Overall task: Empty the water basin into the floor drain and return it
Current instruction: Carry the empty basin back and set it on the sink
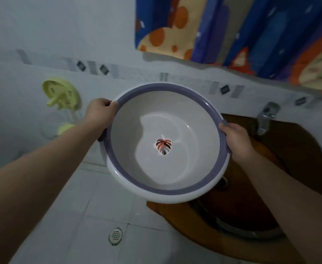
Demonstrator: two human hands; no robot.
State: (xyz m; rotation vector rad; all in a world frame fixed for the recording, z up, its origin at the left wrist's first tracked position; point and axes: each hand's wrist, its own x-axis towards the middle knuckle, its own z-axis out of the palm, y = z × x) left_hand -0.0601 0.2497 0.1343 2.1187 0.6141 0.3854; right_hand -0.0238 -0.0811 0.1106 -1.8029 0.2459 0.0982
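Note:
A round white basin (200,149) with a purple rim and a leaf sticker on its bottom is held up in the air, roughly level. My left hand (101,115) grips its left rim. My right hand (236,141) grips the right rim at a purple handle. Water in the basin cannot be made out; only a curved reflection shows on the bottom. The round floor drain (115,236) lies in the white tiled floor below and to the left of the basin.
A brown sink (270,187) with a metal tap (265,117) lies under the basin's right side. A yellow-green holder (61,96) hangs on the tiled wall at left. A colourful curtain (251,31) hangs at upper right.

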